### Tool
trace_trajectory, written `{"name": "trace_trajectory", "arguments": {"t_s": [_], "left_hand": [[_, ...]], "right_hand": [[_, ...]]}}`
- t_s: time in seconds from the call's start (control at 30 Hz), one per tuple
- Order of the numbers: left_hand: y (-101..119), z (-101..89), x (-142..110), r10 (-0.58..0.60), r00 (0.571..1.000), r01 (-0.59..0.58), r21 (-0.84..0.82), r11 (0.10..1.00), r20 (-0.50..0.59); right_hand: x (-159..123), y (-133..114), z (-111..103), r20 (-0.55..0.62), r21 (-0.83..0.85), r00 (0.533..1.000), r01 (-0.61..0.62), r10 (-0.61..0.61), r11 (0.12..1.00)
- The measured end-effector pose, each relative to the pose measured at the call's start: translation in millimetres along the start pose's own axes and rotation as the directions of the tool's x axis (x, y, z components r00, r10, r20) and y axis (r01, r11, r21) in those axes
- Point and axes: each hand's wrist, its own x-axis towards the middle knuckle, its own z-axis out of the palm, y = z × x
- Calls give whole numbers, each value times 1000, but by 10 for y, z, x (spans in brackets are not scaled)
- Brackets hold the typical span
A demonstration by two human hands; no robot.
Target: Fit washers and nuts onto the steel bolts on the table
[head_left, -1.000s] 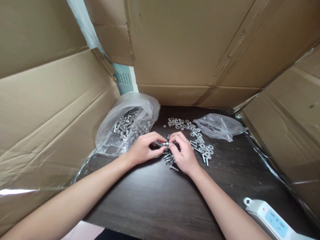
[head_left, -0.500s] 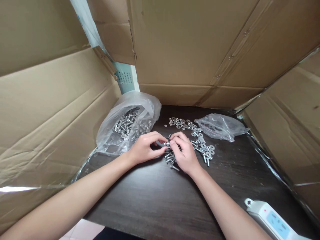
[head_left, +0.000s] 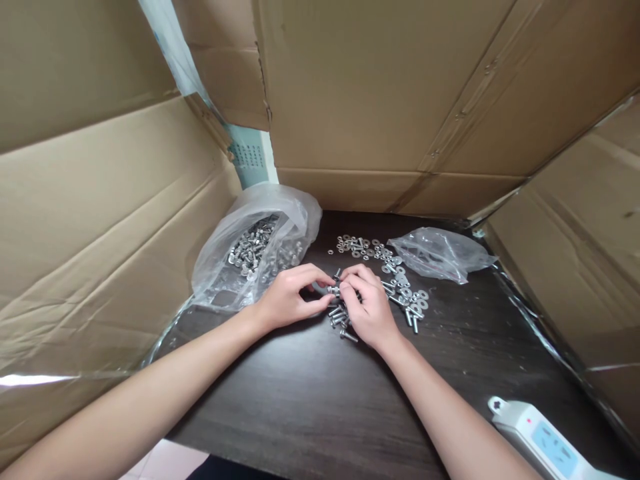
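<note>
Over a small heap of bolts (head_left: 340, 317), my two hands meet around one metal bolt (head_left: 334, 291) that lies crosswise between them. Thumb and fingertips of my left hand (head_left: 295, 297) pinch its left end, where a nut or washer seems to sit; that detail is too small to be sure of. My right hand (head_left: 370, 308) is closed on the other end, its fingers hiding most of the shank. Loose bolts and washers (head_left: 404, 283) lie just right of my right hand. Behind the hands are scattered nuts and washers (head_left: 357, 247).
An open clear plastic bag (head_left: 300, 200) full of bolts (head_left: 253, 247) stands left. A flattened plastic bag (head_left: 443, 253) lies back right. Cardboard walls (head_left: 380, 100) surround the dark table (head_left: 300, 407) on three sides. A white power strip (head_left: 530, 427) rests front right.
My left fingertips have shifted very slightly at the bolt's end. Otherwise both hands keep the same pose, and the loose parts lie as before.
</note>
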Motion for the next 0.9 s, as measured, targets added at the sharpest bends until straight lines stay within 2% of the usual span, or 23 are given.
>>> {"name": "trace_trajectory", "arguments": {"t_s": [0.2,0.47,0.7,0.9], "left_hand": [[-3,-4,6,16,1000,-16,12,1000,-22],[-5,-2,4,16,1000,-16,1,1000,-15],[-11,-5,3,19,1000,-19,1,1000,-14],[-11,0,4,20,1000,-20,9,1000,5]], "right_hand": [[1,1,-23,-6,41,1000,-5,5,999],[-1,4,4,6,-21,1000,12,-12,1000],[0,-9,-25,30,15,999,16,-17,1000],[5,-4,9,10,-20,1000,12,-12,1000]]}}
